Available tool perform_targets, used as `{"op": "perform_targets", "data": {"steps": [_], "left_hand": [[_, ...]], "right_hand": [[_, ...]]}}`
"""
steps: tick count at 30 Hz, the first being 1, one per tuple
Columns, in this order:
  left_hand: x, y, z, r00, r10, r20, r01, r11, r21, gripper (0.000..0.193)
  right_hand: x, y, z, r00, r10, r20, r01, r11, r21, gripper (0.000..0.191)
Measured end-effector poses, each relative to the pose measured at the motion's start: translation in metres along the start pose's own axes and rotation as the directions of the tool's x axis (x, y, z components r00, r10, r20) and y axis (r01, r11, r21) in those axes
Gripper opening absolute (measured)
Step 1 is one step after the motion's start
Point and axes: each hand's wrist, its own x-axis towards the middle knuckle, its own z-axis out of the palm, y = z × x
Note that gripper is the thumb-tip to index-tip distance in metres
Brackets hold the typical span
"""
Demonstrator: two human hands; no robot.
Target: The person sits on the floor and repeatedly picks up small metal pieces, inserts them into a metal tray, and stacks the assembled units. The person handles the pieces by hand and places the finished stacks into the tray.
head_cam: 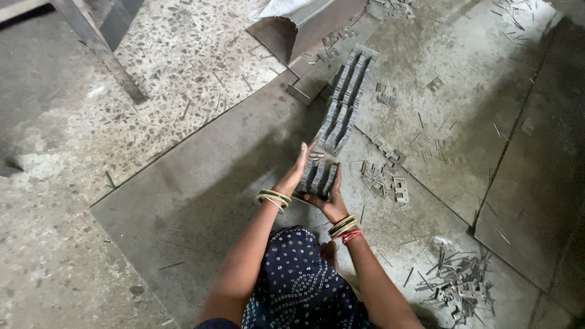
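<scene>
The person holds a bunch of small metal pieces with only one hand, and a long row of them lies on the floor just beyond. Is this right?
Not quite. The head view shows both hands on the bunch of metal pieces: left hand and right hand. The long row does lie just beyond.

Grey metal-plate stack (317,178) (upright, ribbed) above floor.
</scene>
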Motion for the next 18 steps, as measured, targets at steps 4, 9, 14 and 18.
{"op": "perform_targets", "data": {"steps": [4, 9, 14, 18], "left_hand": [[-0.007, 0.002, -0.001, 0.996, 0.093, 0.004, -0.093, 0.994, -0.060, 0.083], [-0.005, -0.003, -0.001, 0.996, 0.064, -0.059, -0.069, 0.995, -0.075, 0.081], [0.003, -0.011, -0.003, 0.974, 0.165, -0.154, -0.162, 0.986, 0.032, 0.079], [-0.003, -0.005, -0.005, 0.972, 0.125, -0.200, -0.101, 0.987, 0.125, 0.078]], "right_hand": [[-0.003, -0.018, -0.015, 0.964, -0.265, 0.014, 0.232, 0.814, -0.532, 0.132], [-0.007, -0.033, -0.019, 0.925, -0.339, 0.171, 0.355, 0.612, -0.707, 0.108], [0.023, -0.041, -0.026, 0.908, -0.333, 0.254, 0.396, 0.485, -0.780, 0.090], [0.066, -0.043, -0.037, 0.942, -0.278, 0.191, 0.263, 0.251, -0.932, 0.089]]}}
